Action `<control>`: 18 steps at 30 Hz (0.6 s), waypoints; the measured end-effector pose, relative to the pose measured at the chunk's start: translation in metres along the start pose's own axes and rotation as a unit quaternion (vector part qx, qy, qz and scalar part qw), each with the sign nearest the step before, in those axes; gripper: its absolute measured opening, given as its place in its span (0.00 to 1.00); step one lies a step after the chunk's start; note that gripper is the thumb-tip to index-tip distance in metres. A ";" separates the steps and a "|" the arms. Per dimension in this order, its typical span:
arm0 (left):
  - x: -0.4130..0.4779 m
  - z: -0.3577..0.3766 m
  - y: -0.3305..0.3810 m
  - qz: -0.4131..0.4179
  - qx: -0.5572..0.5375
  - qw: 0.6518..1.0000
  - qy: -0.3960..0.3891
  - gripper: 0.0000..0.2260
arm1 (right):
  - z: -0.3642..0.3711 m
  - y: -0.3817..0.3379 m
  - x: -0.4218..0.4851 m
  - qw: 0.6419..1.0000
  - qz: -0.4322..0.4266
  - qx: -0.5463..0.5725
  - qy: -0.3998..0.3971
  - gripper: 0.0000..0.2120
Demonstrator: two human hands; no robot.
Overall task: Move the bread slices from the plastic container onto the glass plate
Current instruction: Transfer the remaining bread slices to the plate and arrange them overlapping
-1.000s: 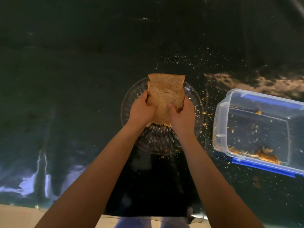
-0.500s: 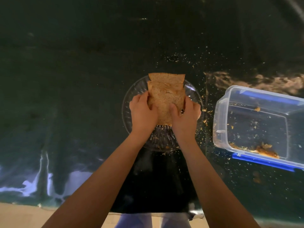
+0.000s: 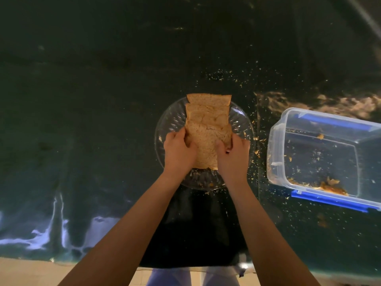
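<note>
Crumbs (image 3: 254,139) lie scattered over the dark, glossy worktop (image 3: 92,120), thickest just right of the glass plate (image 3: 173,120) and beyond its far edge. Further right of the plate, well apart from it, stands the plastic container (image 3: 276,153), clear-walled with blue clips, open at the top; inside it only crumbs and a few torn orange-brown bits (image 3: 332,185) gather along its near wall. Over the plate, the bread slices (image 3: 207,122) sit in an overlapping stack, the farthest one jutting past the plate's far rim. The left hand (image 3: 178,150) and right hand (image 3: 234,154) each have a closed grip on the near end of the stack, thumbs on top, covering the plate's near half. Whether the stack touches the plate I cannot tell.
</note>
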State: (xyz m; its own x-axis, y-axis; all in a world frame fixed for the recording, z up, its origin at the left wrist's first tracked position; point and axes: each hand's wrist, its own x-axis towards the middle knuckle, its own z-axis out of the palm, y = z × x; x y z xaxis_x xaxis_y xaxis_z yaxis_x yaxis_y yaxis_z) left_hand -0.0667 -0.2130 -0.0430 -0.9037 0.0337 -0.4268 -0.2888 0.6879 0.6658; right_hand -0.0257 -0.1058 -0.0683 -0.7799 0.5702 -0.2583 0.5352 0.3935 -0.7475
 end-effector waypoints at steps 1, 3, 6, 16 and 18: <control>0.000 0.001 -0.001 0.000 -0.001 1.000 0.004 0.17 | 0.000 0.000 0.001 1.000 0.000 -0.001 0.000 0.22; -0.001 0.003 -0.002 0.004 -0.013 1.000 0.019 0.18 | 0.002 0.000 -0.001 1.000 -0.006 -0.002 0.014 0.22; -0.005 0.007 -0.003 0.015 -0.034 0.999 0.040 0.21 | 0.003 0.000 -0.007 0.999 -0.021 0.016 0.037 0.21; -0.012 0.010 -0.010 0.018 -0.028 0.998 0.044 0.24 | 0.002 0.006 -0.014 0.997 -0.014 0.062 0.040 0.23; -0.013 0.010 -0.012 0.013 -0.021 0.999 0.041 0.25 | 0.002 0.006 -0.016 0.996 -0.013 0.075 0.046 0.25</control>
State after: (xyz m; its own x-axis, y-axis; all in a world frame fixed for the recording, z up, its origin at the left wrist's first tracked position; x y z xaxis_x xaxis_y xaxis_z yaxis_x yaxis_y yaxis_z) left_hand -0.0486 -0.2145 -0.0511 -0.9336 -0.0086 -0.3583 -0.2756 0.6562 0.7025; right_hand -0.0106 -0.1142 -0.0702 -0.7559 0.6280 -0.1848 0.4550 0.3011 -0.8380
